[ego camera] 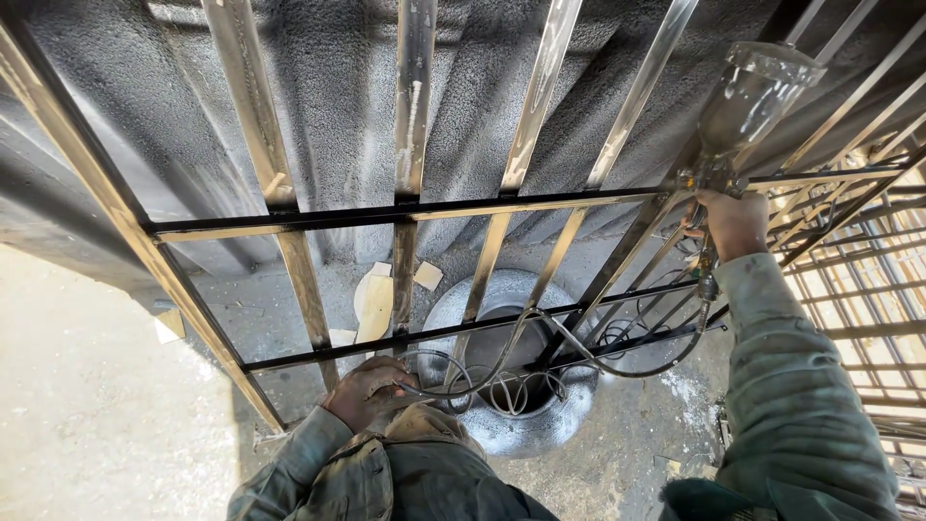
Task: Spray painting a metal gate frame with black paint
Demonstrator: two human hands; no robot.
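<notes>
Right hand (735, 224) clenched around spray gun (719, 174), left hand (369, 394) gripping metal grille (415, 210) lower bar

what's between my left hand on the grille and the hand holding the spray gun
In the head view, between the left hand and right hand: grille bars, scrollwork, a grey hose.

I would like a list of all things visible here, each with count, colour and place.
Metal grille of flat bars: one, rusty brown with black crossbars, across the middle.
Spray gun with clear cup: one, silvery, upper right.
Round metal drum: one, grey, on the floor below the grille.
Further metal grilles: several, brown, stacked at right.
Grey speckled wall: one, behind.
Left hand: on the lower crossbar.
Right hand: grips the spray gun.
</notes>
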